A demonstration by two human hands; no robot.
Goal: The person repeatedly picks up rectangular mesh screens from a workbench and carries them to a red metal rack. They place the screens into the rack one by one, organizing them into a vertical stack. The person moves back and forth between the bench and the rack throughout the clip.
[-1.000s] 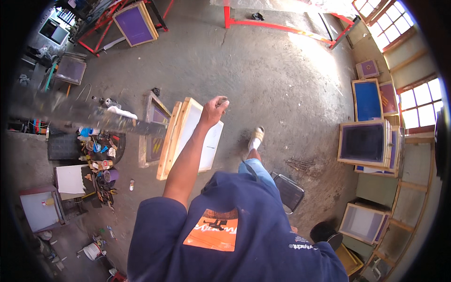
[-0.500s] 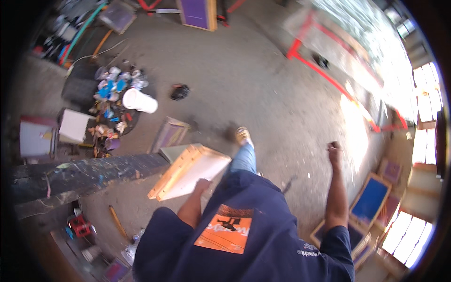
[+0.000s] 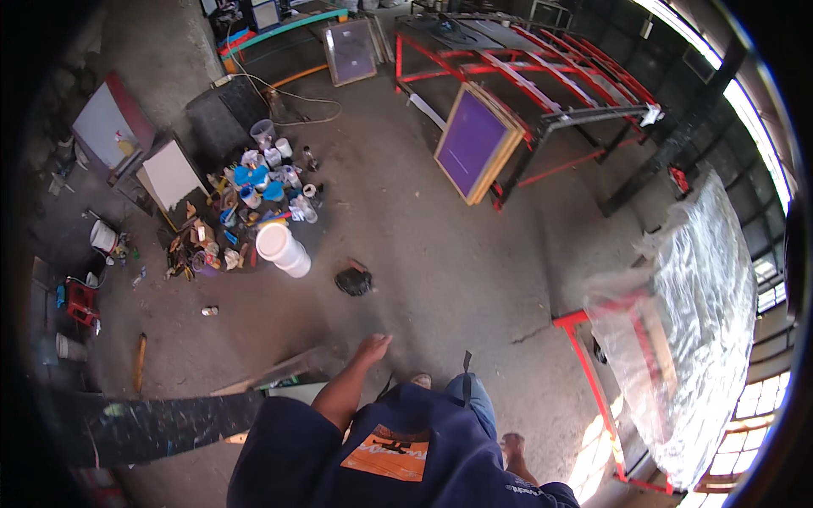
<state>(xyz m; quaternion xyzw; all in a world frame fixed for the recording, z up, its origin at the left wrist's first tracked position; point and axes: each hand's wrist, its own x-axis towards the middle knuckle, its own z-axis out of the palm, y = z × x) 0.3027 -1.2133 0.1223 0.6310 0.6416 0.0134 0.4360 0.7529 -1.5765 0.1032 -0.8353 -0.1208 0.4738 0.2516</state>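
My left hand swings forward in front of my body, its fingers loosely curled together with no object showing in them. Low at my right side, my right hand is also curled, and nothing shows in it. Neither hand touches anything. Nearest to my left hand on the floor is a crumpled black bundle. Beyond it stands a tall white bucket beside a heap of tubs, cups and scraps. One shoe shows below the left hand.
A dark, paint-spotted beam crosses at the lower left. Ahead, purple-meshed frames lean on a red metal rack. To the right, clear plastic sheeting covers a red-legged table. A wooden stick lies on the left floor.
My view has tilted up and moved forward, bringing the rack into sight. My left hand has swung forward and my right hand back. The wooden frame beside my left hand has mostly left view.
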